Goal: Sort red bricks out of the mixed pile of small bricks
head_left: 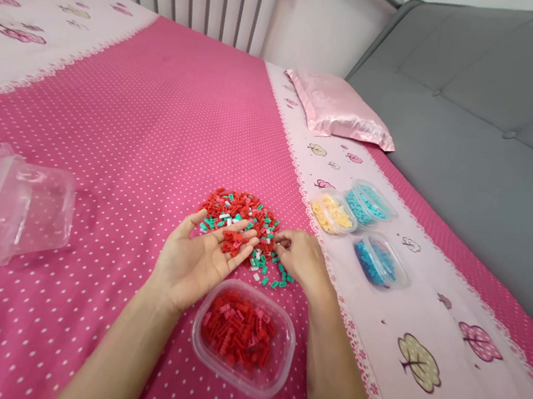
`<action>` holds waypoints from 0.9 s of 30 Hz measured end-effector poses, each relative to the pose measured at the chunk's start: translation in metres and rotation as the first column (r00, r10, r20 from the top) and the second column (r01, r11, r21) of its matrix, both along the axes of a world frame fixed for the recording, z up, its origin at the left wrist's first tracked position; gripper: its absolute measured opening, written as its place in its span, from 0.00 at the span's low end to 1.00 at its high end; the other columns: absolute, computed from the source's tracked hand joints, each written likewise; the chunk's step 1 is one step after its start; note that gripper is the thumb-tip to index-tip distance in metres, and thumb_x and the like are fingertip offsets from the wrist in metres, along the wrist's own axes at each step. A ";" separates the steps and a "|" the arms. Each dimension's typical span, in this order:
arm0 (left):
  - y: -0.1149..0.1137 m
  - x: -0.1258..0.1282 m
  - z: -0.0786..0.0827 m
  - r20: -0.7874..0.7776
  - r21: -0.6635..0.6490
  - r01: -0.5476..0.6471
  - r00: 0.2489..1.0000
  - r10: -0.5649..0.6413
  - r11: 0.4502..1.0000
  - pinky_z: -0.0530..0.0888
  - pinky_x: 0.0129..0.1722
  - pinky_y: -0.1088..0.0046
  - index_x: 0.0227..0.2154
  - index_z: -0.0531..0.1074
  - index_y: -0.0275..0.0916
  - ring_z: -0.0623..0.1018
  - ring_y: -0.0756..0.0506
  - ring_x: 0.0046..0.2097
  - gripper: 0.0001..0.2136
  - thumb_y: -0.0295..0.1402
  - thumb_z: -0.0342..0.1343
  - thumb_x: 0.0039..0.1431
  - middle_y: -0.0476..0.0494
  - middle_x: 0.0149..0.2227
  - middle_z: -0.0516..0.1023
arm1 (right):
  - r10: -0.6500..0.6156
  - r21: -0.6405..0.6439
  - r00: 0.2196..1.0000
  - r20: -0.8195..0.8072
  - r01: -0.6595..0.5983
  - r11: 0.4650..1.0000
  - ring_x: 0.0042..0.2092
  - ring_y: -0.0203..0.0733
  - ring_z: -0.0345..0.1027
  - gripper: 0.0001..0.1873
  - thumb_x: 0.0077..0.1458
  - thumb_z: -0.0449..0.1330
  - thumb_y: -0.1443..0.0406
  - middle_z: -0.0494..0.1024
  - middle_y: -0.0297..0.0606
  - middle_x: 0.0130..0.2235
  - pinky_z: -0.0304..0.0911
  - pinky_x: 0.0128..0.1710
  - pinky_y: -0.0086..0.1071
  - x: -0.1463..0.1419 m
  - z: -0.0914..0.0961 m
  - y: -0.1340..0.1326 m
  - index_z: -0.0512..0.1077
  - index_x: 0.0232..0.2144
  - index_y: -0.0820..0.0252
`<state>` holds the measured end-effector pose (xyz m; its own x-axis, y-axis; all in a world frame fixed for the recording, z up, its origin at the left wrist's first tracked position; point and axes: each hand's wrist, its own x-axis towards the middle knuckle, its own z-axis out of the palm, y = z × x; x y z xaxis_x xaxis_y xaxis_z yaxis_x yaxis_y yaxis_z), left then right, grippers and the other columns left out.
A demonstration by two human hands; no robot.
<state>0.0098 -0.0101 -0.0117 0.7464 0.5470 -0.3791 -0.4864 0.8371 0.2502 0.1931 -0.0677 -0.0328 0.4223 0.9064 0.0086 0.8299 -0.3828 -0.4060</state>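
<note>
My left hand [190,262] is palm up, with a small heap of red toy bricks [233,243] resting on its outstretched fingers. Beside it, my right hand [303,256] bends over the right side of a mixed pile of bricks [230,206], mostly red with green and some white ones. Its thumb and fingertips are pinched together at the pile; what lies between them is too small to make out. Just in front of my wrists stands a clear plastic tub [237,384] holding red bricks and a few pink ones.
To the right sit three clear tubs: one with yellow pieces [332,213], one with turquoise pieces [367,205], one with blue pieces [375,260]. A clear container [42,211] lies on its side at left. Beyond are a pink pillow [342,107] and a grey headboard [487,113].
</note>
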 end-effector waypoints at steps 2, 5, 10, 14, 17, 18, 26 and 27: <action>0.000 0.000 0.000 0.004 0.002 0.003 1.000 -0.003 1.000 0.73 0.49 0.62 0.53 0.62 0.21 0.76 0.38 0.47 0.26 0.38 0.46 0.58 0.26 0.44 0.75 | -0.007 0.013 1.000 -0.008 0.007 1.000 0.33 0.41 0.73 0.08 0.48 0.59 0.69 0.79 0.34 0.30 0.63 0.34 0.30 0.000 0.000 0.000 0.78 0.30 0.53; 0.000 -0.001 -0.001 0.009 0.004 0.010 1.000 -0.010 1.000 0.73 0.50 0.63 0.52 0.62 0.21 0.76 0.38 0.47 0.26 0.39 0.46 0.58 0.26 0.43 0.75 | -0.042 0.034 0.998 -0.040 0.044 0.998 0.33 0.41 0.73 0.08 0.49 0.59 0.69 0.80 0.35 0.30 0.64 0.36 0.31 0.001 0.002 -0.001 0.78 0.29 0.54; 0.000 -0.001 0.000 -0.003 0.005 0.005 1.000 -0.005 1.000 0.72 0.50 0.63 0.52 0.63 0.20 0.76 0.38 0.46 0.26 0.39 0.46 0.58 0.26 0.42 0.75 | -0.118 0.066 0.991 -0.055 0.122 0.990 0.35 0.42 0.73 0.09 0.50 0.57 0.69 0.80 0.37 0.31 0.64 0.37 0.33 0.010 0.006 -0.004 0.77 0.30 0.55; 0.000 -0.001 0.001 -0.018 -0.002 -0.006 1.000 0.006 1.000 0.73 0.49 0.63 0.52 0.62 0.20 0.76 0.38 0.46 0.26 0.38 0.46 0.58 0.26 0.42 0.75 | -0.095 0.121 0.982 -0.160 0.115 0.986 0.33 0.40 0.72 0.09 0.50 0.57 0.68 0.79 0.36 0.30 0.64 0.34 0.31 0.018 0.005 -0.005 0.76 0.33 0.57; 0.000 -0.001 0.001 -0.013 -0.008 -0.004 1.000 0.004 1.000 0.74 0.48 0.63 0.53 0.62 0.21 0.76 0.38 0.46 0.26 0.38 0.46 0.58 0.26 0.42 0.75 | -0.052 0.182 0.966 -0.255 0.101 0.978 0.31 0.38 0.71 0.09 0.49 0.57 0.68 0.78 0.34 0.29 0.64 0.33 0.30 0.020 0.005 -0.005 0.76 0.33 0.58; -0.001 -0.001 0.001 -0.010 -0.009 -0.003 1.000 0.003 1.000 0.74 0.47 0.63 0.53 0.62 0.21 0.76 0.38 0.46 0.26 0.38 0.46 0.58 0.26 0.42 0.75 | -0.042 0.199 0.960 -0.276 0.100 0.975 0.31 0.37 0.71 0.09 0.49 0.57 0.69 0.78 0.34 0.29 0.64 0.33 0.30 0.019 0.005 -0.005 0.76 0.33 0.58; 0.000 -0.001 0.002 -0.007 -0.008 0.007 1.000 -0.007 1.000 0.74 0.47 0.63 0.53 0.62 0.21 0.77 0.38 0.46 0.26 0.38 0.46 0.58 0.26 0.42 0.75 | -0.013 0.267 0.948 -0.318 0.102 0.958 0.29 0.37 0.70 0.09 0.48 0.57 0.68 0.77 0.34 0.28 0.64 0.32 0.31 0.011 0.014 -0.006 0.75 0.32 0.59; 0.000 -0.001 0.001 -0.004 -0.006 0.008 1.000 -0.008 1.000 0.74 0.48 0.63 0.53 0.62 0.21 0.77 0.38 0.46 0.26 0.38 0.46 0.58 0.25 0.43 0.75 | 0.015 0.295 0.941 -0.338 0.091 0.951 0.30 0.37 0.70 0.09 0.48 0.57 0.68 0.78 0.35 0.29 0.65 0.33 0.31 0.007 0.017 -0.005 0.75 0.33 0.59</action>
